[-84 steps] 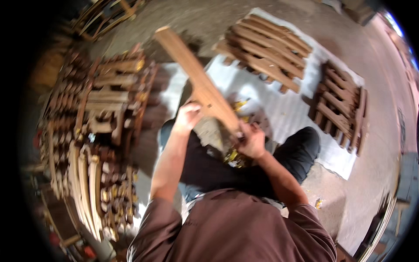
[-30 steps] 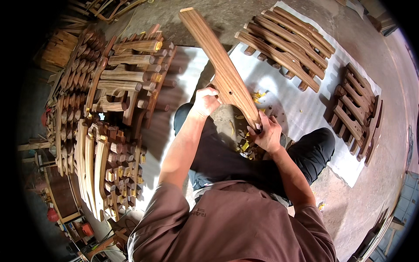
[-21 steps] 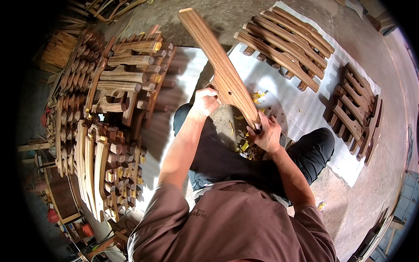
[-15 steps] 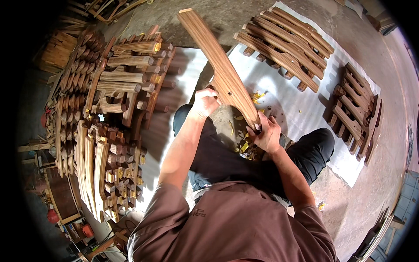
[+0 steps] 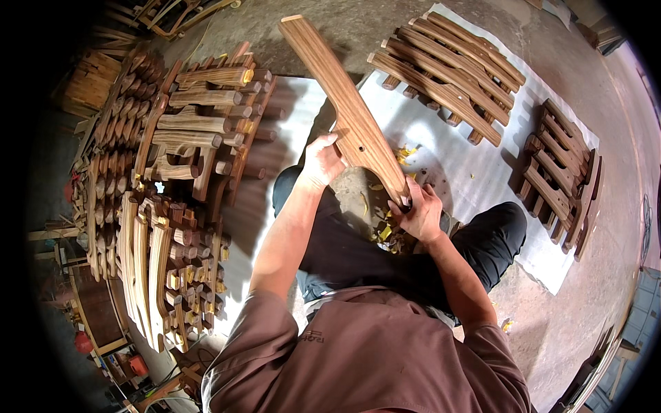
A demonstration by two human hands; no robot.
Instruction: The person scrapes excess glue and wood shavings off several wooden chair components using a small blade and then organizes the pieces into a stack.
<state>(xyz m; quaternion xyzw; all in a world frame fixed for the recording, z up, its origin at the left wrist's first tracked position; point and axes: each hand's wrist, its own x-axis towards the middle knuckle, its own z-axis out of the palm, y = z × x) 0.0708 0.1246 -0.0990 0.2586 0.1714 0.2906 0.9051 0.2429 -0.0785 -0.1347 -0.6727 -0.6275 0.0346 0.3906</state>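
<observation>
A long brown wooden piece (image 5: 348, 110) with striped grain, one small dark hole and a shaped, narrower near end slants in front of me, held up over my lap. My left hand (image 5: 323, 163) grips its left edge about midway, thumb on the upper face. Around its near end is my right hand (image 5: 420, 210), with fingers closed at the tip; a small dark spot shows on the wood there, and whether that hand also holds a small tool cannot be made out. Below the piece, yellow scraps (image 5: 389, 234) lie between my legs.
White sheeting (image 5: 544, 265) covers part of the concrete floor. On it at the far right lies a stack of similar wooden pieces (image 5: 447, 76), with a smaller stack (image 5: 561, 165) nearer on the right. Tall piles of wooden parts (image 5: 193, 131) stand along my left side.
Almost nothing differs. Both hands keep their grip, and the wooden piece has shifted only very slightly to the left.
</observation>
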